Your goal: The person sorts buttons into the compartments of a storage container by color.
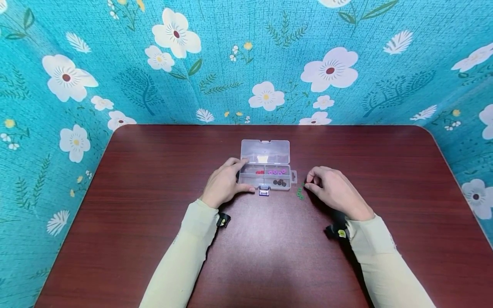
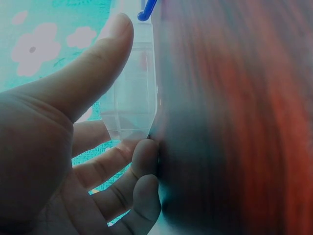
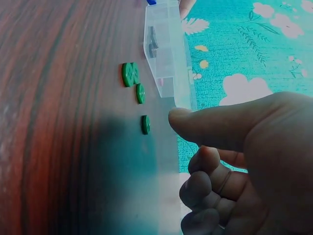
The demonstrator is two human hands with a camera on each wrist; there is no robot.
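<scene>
A clear plastic compartment box (image 1: 252,182) lies on the table with its lid (image 1: 265,150) raised at the back. My left hand (image 1: 223,182) holds the box's left end, thumb along the front and fingers at the side and back; the left wrist view shows the box wall (image 2: 132,103) between them. Inside are red buttons (image 1: 260,172), purple buttons (image 1: 275,172) and dark buttons (image 1: 280,182) in separate compartments. Right of the box lie several green buttons (image 3: 140,93). My right hand (image 1: 331,184) hovers beside them, its thumb near one green button (image 3: 145,125), fingers loosely bent.
The box has a blue-tinted latch (image 1: 264,191) at the front and a hanging tab (image 1: 294,176) at its right end. A dark red-brown table (image 1: 161,192) spreads around it. Behind the table hangs a blue flowered cloth (image 1: 227,55).
</scene>
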